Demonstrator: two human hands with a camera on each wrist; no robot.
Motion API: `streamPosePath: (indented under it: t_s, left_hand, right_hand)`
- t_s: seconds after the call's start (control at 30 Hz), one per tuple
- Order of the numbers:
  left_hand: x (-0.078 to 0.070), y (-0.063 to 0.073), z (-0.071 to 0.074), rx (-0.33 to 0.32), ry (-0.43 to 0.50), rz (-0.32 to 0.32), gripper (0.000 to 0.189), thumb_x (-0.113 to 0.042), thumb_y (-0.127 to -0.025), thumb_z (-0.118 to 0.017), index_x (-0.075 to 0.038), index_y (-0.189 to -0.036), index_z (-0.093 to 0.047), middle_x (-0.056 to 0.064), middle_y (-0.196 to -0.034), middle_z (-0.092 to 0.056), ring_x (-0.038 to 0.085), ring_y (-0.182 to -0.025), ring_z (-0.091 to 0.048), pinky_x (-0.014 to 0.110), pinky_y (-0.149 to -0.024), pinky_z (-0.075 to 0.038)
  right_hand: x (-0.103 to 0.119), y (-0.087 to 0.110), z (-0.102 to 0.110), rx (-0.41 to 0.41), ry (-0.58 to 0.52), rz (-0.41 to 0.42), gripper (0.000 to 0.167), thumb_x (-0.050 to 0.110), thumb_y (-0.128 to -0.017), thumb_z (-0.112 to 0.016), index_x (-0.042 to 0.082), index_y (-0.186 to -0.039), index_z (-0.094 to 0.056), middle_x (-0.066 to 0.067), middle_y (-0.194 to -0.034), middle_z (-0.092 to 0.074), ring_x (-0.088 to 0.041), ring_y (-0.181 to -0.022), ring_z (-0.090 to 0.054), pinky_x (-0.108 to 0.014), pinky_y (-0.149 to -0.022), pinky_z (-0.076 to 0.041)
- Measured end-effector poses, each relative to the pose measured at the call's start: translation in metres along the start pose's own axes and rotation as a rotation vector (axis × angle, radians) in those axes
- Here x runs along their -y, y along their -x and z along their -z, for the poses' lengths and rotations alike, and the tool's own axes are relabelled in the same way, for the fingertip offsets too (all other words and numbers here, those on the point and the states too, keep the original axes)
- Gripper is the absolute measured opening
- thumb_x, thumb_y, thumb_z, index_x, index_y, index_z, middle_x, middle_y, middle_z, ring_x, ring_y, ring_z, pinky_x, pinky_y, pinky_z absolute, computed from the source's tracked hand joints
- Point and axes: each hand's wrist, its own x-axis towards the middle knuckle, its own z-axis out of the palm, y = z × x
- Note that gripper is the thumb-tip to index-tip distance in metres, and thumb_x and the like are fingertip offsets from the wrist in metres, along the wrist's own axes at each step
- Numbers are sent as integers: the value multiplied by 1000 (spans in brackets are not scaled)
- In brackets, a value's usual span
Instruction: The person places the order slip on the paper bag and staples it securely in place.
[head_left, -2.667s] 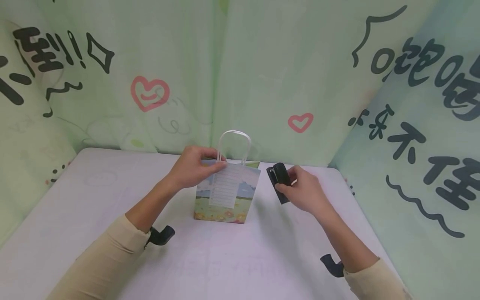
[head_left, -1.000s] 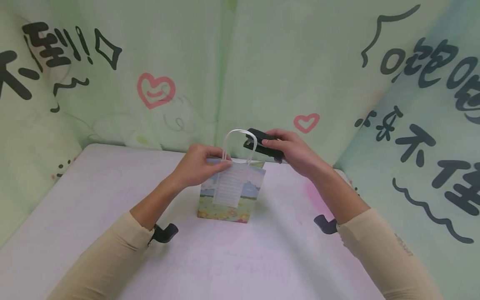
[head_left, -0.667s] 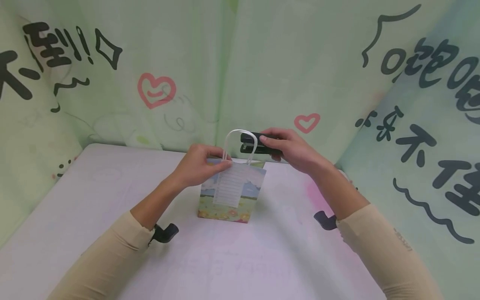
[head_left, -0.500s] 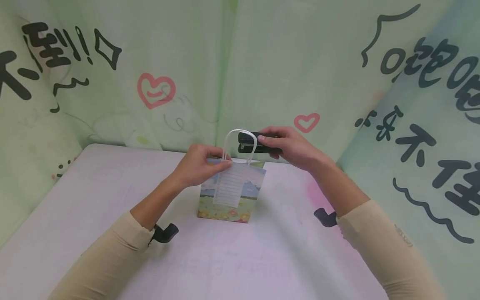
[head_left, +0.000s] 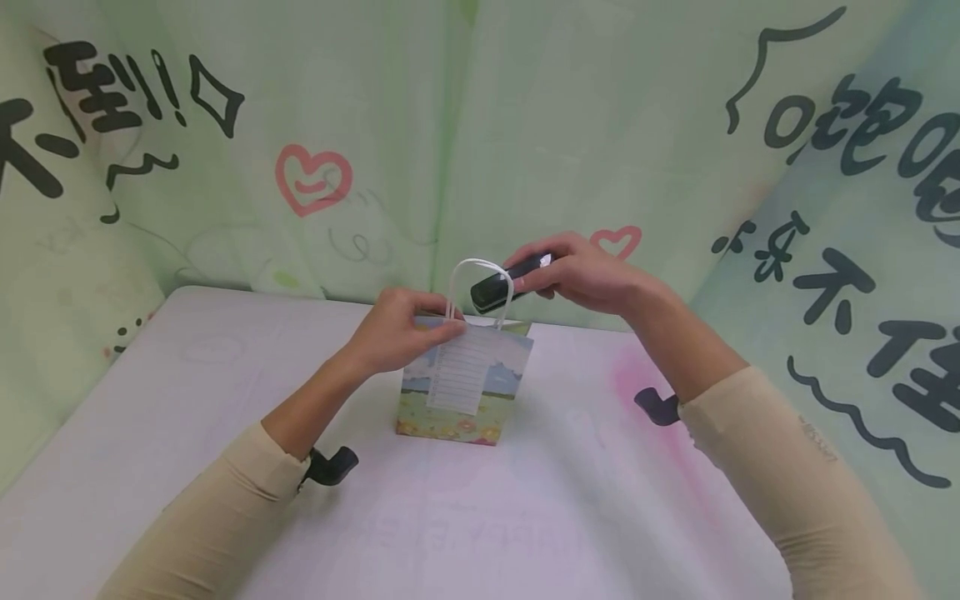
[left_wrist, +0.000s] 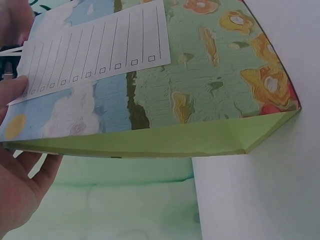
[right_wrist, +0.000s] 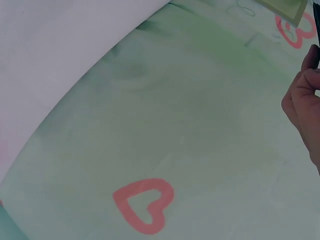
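Note:
A small paper gift bag [head_left: 450, 427] with a flower-field print stands upright on the table, its white handle [head_left: 480, 262] raised. My left hand [head_left: 390, 332] pinches a lined white paper slip [head_left: 456, 379] against the bag's front at the top edge. In the left wrist view the slip [left_wrist: 100, 47] shows a row of small checkboxes, with my thumb over its end. Just behind the handle, my right hand [head_left: 588, 271] grips a black stapler [head_left: 491, 295], its nose tilted down close over the bag's mouth. The right wrist view catches only part of that hand [right_wrist: 302, 105].
The bag stands toward the back of a white-covered table [head_left: 420, 517]. A green printed curtain [head_left: 525, 125] with hearts and black lettering hangs behind and at both sides. Each wrist carries a black camera mount [head_left: 330, 467].
My right hand has lifted the stapler from the bag's right side to above its mouth, then tipped the nose downward. The left hand keeps its pinch on the slip and bag.

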Motion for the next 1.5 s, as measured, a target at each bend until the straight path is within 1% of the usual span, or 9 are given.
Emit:
streamPosePath:
  t_s: [0.17,0.23,0.37,0.53,0.67,0.87,1.17,1.33,1.5]
  left_hand:
    - [1,0,0,-6,-11,-9,17,-21,-95,-77,-11,-109,-80,7,-108,-80,22,-94,-76,44,-83,-63]
    - [1,1,0,-8,-13,-13,17,-21,-95,-77,-11,-109,-80,7,-108,-80,21,-94,-76,44,-83,-63]
    - [0,1,0,-11,-13,-10,17,-21,-95,-77,-11,-109,-80,7,-108,-80,21,-95,-76,43,-83,-63]
    - [-2,1,0,-14,-14,-4,18,-21,-95,-77,-11,-109,-80,7,-108,-80,23,-96,-76,44,-83,-62]
    - [-2,1,0,-22,-23,-5,17,-22,-95,-77,-12,-108,-81,6,-107,-80,23,-96,-75,43,-83,-62]
    - [-1,0,-1,-34,-35,-1,15,-23,-95,-77,-12,-105,-81,4,-104,-80,20,-97,-74,42,-85,-61]
    - [-4,1,-2,-50,-49,-8,15,-22,-95,-76,-12,-105,-82,4,-103,-80,21,-99,-75,41,-84,-62]
    - [-4,1,-3,-65,-50,-8,15,-23,-95,-77,-12,-104,-82,3,-101,-80,20,-93,-74,38,-79,-60]
    - [-3,2,-5,-78,-61,-5,16,-24,-95,-77,-12,-105,-82,2,-98,-80,18,-85,-71,33,-72,-56]
  right_hand:
    - [11,-5,0,70,91,-34,24,3,-96,-66,1,-119,-74,-8,-101,-68,-21,-84,-51,-29,-71,-42]
    - [15,-7,0,86,110,-72,25,4,-97,-66,0,-120,-73,-8,-103,-70,-22,-89,-57,-30,-73,-45]
    - [24,-11,1,119,120,-161,25,4,-98,-64,1,-122,-71,-10,-107,-73,-29,-99,-69,-33,-78,-52]
    - [38,-17,1,207,181,-219,23,5,-99,-62,2,-119,-72,-13,-109,-76,-33,-102,-72,-36,-81,-55]
    - [48,-23,-2,259,264,-218,20,5,-96,-64,2,-113,-74,-14,-110,-76,-32,-100,-71,-38,-83,-57]
    - [57,-28,-8,274,417,-193,20,5,-91,-71,5,-109,-79,-12,-108,-77,-28,-98,-70,-39,-80,-60]
    - [73,-32,-15,347,614,-169,19,7,-87,-75,11,-105,-81,-8,-100,-79,-24,-93,-72,-40,-78,-60]
    - [80,-35,-20,375,678,-196,18,8,-87,-76,11,-103,-81,-6,-97,-79,-21,-90,-71,-40,-79,-60]
    - [86,-38,-25,403,737,-221,17,9,-86,-75,12,-102,-81,-4,-94,-77,-20,-88,-66,-39,-79,-59]
